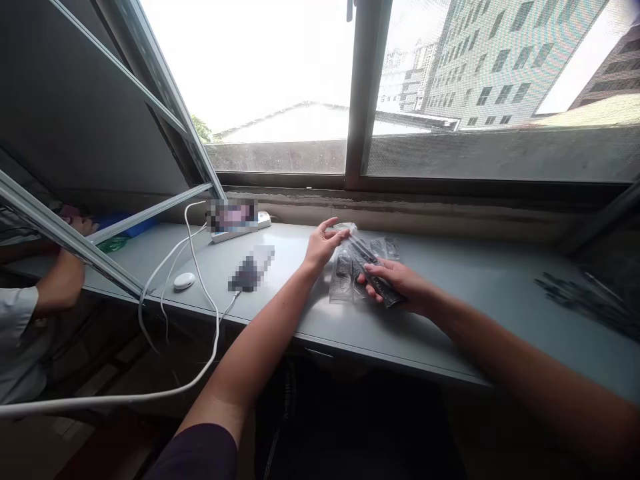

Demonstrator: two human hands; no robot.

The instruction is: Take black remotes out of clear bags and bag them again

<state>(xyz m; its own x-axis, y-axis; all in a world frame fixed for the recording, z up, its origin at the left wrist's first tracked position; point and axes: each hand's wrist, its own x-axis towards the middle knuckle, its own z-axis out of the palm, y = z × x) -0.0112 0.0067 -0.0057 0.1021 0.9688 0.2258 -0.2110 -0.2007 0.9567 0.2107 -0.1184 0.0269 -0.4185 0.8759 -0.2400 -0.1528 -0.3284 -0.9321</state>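
My left hand (323,243) pinches the far end of a clear plastic bag (350,235) above the grey table (465,280). My right hand (397,281) is wrapped round a bundle of long dark items in clear wrap (373,270), gripping its near end. Beneath the hands lie a few flat clear packets (343,277) with dark contents, and more packets (387,248) sit just behind.
A white power strip (264,219) with white cables (200,280), a small white oval device (184,281) and a dark phone (246,275) lie to the left. A pile of dark items (580,297) sits far right. Another person's arm (57,283) is at the left edge, behind a metal frame (75,243).
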